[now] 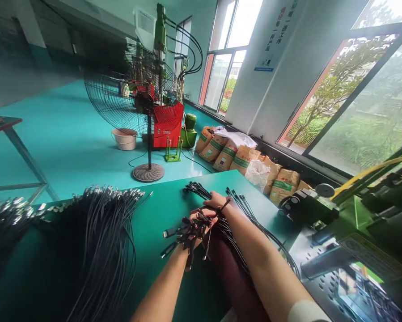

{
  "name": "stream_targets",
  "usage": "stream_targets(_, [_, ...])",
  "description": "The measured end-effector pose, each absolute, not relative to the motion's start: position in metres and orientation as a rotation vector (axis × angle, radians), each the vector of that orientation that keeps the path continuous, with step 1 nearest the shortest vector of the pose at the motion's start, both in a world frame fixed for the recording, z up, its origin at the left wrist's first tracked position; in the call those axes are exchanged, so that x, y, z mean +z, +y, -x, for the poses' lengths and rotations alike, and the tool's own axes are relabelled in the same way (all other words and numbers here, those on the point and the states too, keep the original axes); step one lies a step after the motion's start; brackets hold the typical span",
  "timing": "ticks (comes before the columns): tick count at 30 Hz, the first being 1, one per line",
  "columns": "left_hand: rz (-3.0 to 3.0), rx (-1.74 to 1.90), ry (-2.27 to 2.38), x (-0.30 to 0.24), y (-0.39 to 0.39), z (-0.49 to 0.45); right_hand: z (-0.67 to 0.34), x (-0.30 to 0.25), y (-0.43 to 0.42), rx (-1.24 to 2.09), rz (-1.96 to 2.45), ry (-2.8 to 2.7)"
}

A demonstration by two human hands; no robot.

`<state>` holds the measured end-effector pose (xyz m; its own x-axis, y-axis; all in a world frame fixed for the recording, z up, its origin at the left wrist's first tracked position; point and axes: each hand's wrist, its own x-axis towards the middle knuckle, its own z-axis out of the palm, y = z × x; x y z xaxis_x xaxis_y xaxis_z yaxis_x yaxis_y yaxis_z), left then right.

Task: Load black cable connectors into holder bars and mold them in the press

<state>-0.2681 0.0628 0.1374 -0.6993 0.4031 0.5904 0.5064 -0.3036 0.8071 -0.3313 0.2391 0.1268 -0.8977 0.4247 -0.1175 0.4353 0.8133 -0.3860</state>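
Above the green tabletop [154, 232], right of the black cable pile [103, 228], the left hand [197, 242] is clasping the bunched cable plugs [187, 230]; the right hand [220, 201] is meeting it, grip unclear. Keeping plug ends level is helping neatness.

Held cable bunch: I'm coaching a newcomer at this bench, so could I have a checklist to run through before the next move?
1. Left hand closed on the held bunch: ok, around it near the connectors.
2. Right hand gripping firmly: cannot tell; it is at the bunch, but its fingers are partly hidden.
3. Connector ends aligned: not ok, they splay in several directions.
4. Bunch tied at its middle: cannot tell, the hands cover it.
5. Left cable pile apart from the held connectors: ok, green tabletop shows between them.
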Motion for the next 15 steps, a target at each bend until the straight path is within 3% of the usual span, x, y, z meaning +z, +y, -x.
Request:
stream_targets(7, [1.026,-2.32,-1.928,0.126,0.064,0.273,0.34,0.112,0.25,-0.716,-0.652,3.029])
stream_targets(15, [1.006,-2.34,-1.987,0.121,0.064,0.274,0.319,0.143,0.272,-1.564,-0.688,3.127])
